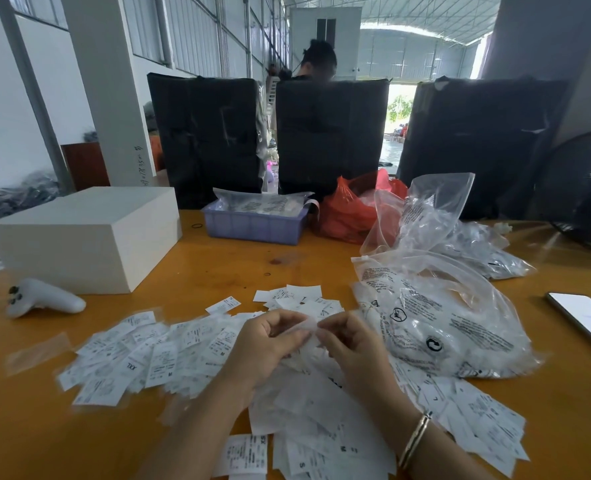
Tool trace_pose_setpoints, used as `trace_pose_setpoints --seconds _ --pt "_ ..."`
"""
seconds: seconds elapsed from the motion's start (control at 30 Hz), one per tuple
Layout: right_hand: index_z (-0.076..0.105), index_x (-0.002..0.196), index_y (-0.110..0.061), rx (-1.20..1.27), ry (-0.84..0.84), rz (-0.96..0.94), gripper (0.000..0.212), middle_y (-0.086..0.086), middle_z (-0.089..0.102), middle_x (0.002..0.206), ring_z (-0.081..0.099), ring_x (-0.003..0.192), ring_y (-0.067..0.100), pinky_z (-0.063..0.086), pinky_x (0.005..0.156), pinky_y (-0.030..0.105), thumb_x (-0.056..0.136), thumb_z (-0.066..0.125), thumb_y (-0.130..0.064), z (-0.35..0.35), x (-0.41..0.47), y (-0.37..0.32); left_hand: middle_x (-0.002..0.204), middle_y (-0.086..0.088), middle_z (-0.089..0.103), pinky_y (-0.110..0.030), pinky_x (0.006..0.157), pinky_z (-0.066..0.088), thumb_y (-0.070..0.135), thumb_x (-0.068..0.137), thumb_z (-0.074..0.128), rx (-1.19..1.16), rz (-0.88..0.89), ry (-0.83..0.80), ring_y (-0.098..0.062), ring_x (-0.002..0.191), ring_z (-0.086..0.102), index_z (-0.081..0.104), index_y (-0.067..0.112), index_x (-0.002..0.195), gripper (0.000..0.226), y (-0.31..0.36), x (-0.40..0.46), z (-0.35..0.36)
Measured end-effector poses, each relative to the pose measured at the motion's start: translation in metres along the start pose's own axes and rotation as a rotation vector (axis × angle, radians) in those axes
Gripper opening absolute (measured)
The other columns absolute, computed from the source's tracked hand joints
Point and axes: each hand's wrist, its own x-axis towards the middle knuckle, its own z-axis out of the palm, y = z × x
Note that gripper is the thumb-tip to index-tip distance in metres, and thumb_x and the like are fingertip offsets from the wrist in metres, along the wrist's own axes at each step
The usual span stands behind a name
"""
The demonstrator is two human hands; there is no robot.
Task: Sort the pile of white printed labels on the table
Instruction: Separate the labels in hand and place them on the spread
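orange table [217,265] carries everything. the labels [141,355] are spread loose across its near half so the size prints can be read, with clear bags [439,323] just right of them. left hand [269,344] and right hand [352,344] both pinch one label [309,325] over the pile, likely separating it to check.

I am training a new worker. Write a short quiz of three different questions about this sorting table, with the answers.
1. True or false: both hands work on one label together.
2. What lies left of the label pile: A) white controller, B) scissors, C) cup?
3. Fill in: the tray behind the pile is ____ in colour.

Key
1. True: left hand and right hand pinch one label.
2. A, the white controller.
3. Purple, the tray.
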Motion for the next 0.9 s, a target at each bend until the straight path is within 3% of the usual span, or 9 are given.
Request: trace_pose_setpoints --seconds 0.17,0.27,0.37,0.5,0.63,0.7,0.77,0.83,0.9 --pt "0.068 0.085 -0.041 -0.067 -0.081 0.016 0.016 -0.012 0.068 0.079 0.056 0.068 0.003 0.045 0.063 0.016 0.086 0.057 -0.030 0.002 -0.002 0.002 0.093 0.017 0.073 -0.021 0.078 0.054 0.019 0.081 0.074 0.059 0.027 0.017 0.000 0.092 0.067 0.074 0.030 0.091 0.016 -0.003 0.003 -0.002" --pt "0.069 0.087 -0.044 -0.089 -0.140 0.058 0.023 -0.016 0.067 0.087 0.059 0.076 0.000 0.046 0.070 0.016 0.089 0.056 -0.025 0.000 -0.002 -0.001 0.088 0.021 0.072 -0.011 0.067 0.051 0.019 0.084 0.072 0.101 0.053 0.049 0.005 0.087 0.066 0.073 0.031 0.090 0.014 -0.004 0.003 -0.003" --pt "0.062 0.095 -0.045 -0.246 -0.139 -0.066 0.032 -0.016 0.061 0.085 0.055 0.079 -0.003 0.043 0.069 0.010 0.091 0.057 -0.014 -0.003 -0.001 -0.010 0.082 0.016 0.071 -0.010 0.058 0.049 0.023 0.088 0.066 0.180 0.136 0.265 0.004 0.078 0.065 0.069 0.032 0.090 0.010 -0.004 0.004 -0.006" --pt "0.060 0.104 -0.029 -0.416 0.128 -0.160 0.023 -0.017 0.056 0.090 0.053 0.082 -0.007 0.044 0.070 0.008 0.092 0.053 -0.010 -0.019 0.014 -0.024 0.092 0.008 0.066 -0.018 0.055 0.047 0.020 0.090 0.063 0.444 0.208 0.498 -0.006 0.072 0.059 0.065 0.022 0.102 0.012 -0.006 0.008 -0.021" --pt "0.065 0.108 -0.018 -0.543 0.344 -0.094 0.022 -0.009 0.059 0.102 0.056 0.092 0.006 0.046 0.079 0.016 0.094 0.050 -0.010 -0.047 0.028 -0.023 0.090 0.005 0.064 -0.030 0.057 0.054 0.024 0.090 0.063 0.628 0.138 0.530 -0.007 0.067 0.058 0.064 0.022 0.110 0.020 -0.005 0.010 -0.027" --pt "0.066 0.108 -0.015 -0.625 0.365 -0.060 0.024 -0.005 0.059 0.105 0.055 0.096 0.012 0.047 0.083 0.024 0.094 0.047 -0.007 -0.061 0.035 -0.019 0.094 0.003 0.068 -0.036 0.071 0.054 0.027 0.089 0.066 0.785 0.124 0.537 -0.013 0.075 0.061 0.063 0.025 0.111 0.023 -0.006 0.010 -0.028" --pt "0.066 0.110 -0.010 -0.710 0.397 -0.047 0.027 0.004 0.062 0.108 0.055 0.100 0.019 0.047 0.084 0.029 0.094 0.045 -0.004 -0.076 0.046 -0.018 0.107 0.003 0.067 -0.039 0.084 0.047 0.031 0.086 0.067 0.953 0.123 0.559 -0.018 0.096 0.060 0.062 0.026 0.116 0.031 -0.010 0.010 -0.030" --pt "0.066 0.111 -0.008 -0.848 0.389 -0.041 0.031 0.009 0.064 0.110 0.054 0.105 0.024 0.047 0.085 0.034 0.093 0.043 -0.001 -0.091 0.058 -0.015 0.118 0.002 0.063 -0.039 0.087 0.041 0.034 0.085 0.067 1.098 0.145 0.559 -0.021 0.110 0.053 0.061 0.026 0.120 0.036 -0.014 0.010 -0.031" --pt "0.067 0.110 -0.008 -1.012 0.321 0.034 0.032 0.009 0.065 0.109 0.057 0.101 0.026 0.048 0.076 0.034 0.091 0.043 0.001 -0.105 0.068 -0.011 0.119 0.000 0.061 -0.039 0.087 0.039 0.034 0.084 0.068 1.143 0.196 0.554 -0.024 0.111 0.050 0.063 0.024 0.117 0.034 -0.017 0.011 -0.030"
